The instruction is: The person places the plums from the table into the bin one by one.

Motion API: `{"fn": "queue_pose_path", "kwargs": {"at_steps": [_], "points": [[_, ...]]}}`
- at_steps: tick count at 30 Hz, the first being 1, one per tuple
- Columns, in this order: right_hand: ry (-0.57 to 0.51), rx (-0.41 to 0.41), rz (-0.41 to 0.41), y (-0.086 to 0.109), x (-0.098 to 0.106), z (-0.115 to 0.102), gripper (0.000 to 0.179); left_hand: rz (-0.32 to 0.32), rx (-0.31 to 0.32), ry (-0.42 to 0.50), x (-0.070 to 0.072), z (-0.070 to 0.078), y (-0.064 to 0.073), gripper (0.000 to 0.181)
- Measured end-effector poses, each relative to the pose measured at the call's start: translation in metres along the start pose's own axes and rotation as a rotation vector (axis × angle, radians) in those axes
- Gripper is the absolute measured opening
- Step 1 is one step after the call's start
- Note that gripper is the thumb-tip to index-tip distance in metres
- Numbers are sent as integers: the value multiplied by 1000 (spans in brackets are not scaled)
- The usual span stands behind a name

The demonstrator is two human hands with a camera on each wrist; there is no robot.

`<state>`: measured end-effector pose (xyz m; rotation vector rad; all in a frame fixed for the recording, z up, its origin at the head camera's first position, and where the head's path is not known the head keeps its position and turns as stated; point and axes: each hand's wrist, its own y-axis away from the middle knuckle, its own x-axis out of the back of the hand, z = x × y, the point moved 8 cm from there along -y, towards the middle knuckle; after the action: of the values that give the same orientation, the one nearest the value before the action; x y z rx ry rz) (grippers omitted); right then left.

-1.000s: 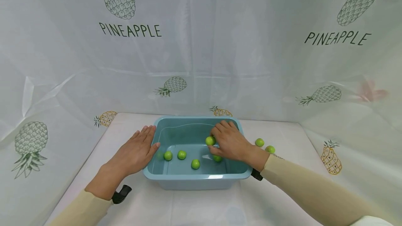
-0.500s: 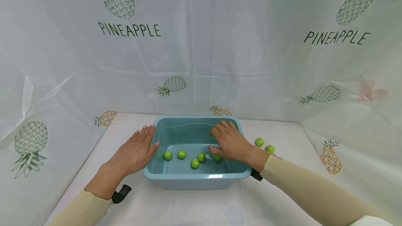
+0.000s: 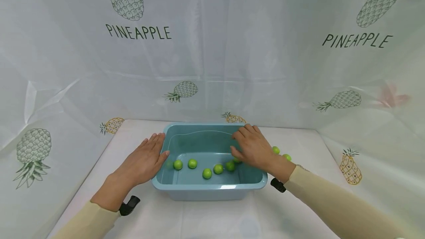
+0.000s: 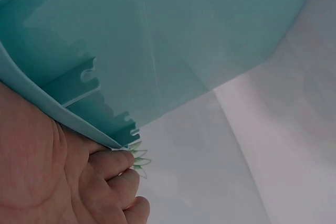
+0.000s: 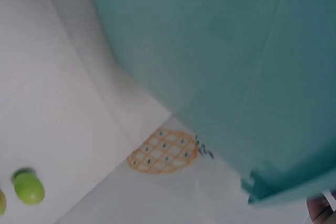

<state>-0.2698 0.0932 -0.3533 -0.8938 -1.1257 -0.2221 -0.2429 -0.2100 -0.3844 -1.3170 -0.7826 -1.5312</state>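
Observation:
A light blue plastic basin [image 3: 199,194] stands in front of me with several small, round, bright green balls inside, one of them a green ball [image 3: 207,173] near the front. My left hand [image 3: 141,161] rests along the basin's left rim, its fingers straight and thumb over the edge. In the left wrist view, the palm lies right under the rim [image 4: 73,121]. Over the basin's right side my right hand [image 3: 254,148] hovers, fingers loosely bent and nothing held. Its fingers partly cover a green ball [image 3: 237,160] below. Only a bit of hand shows in the right wrist view.
Two more green balls lie to the right of the basin: a farther ball [image 3: 276,150] and a nearer ball [image 3: 287,157], close behind my right wrist. A white cloth [image 3: 212,220] covers the table. Behind it hangs a pineapple-print curtain [image 3: 212,65].
My right hand has let go of a green ball, which dropped and rolled among the others in the basin. That hand has then shifted right. My left hand has stayed put.

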Motion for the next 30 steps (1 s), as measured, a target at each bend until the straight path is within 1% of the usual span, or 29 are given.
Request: {"fn": "queue_pose_path", "kwargs": {"at_steps": [3,6,10,13,17,23,26,30], "points": [[19,-13,58,8,12,15,24,-6,1,0,-1,0,0,69],[36,-41,93,18,24,35,24,-14,9,-1,-1,0,-1,70],[83,-86,107,35,34,66,25,-12,9,-1,-1,-1,-1,70],[138,-101,98,51,36,86,26,-9,5,-2,0,-1,-1,70],[223,-92,47,78,30,107,28,-14,6,3,-1,-1,0,70],[329,-43,-106,116,10,130,33,-18,9,7,-1,-1,0,70],[353,-8,-171,131,-1,136,37,-16,9,7,0,-1,1,70],[363,52,-221,150,-13,142,45,-19,6,9,-1,-1,0,70]]}}
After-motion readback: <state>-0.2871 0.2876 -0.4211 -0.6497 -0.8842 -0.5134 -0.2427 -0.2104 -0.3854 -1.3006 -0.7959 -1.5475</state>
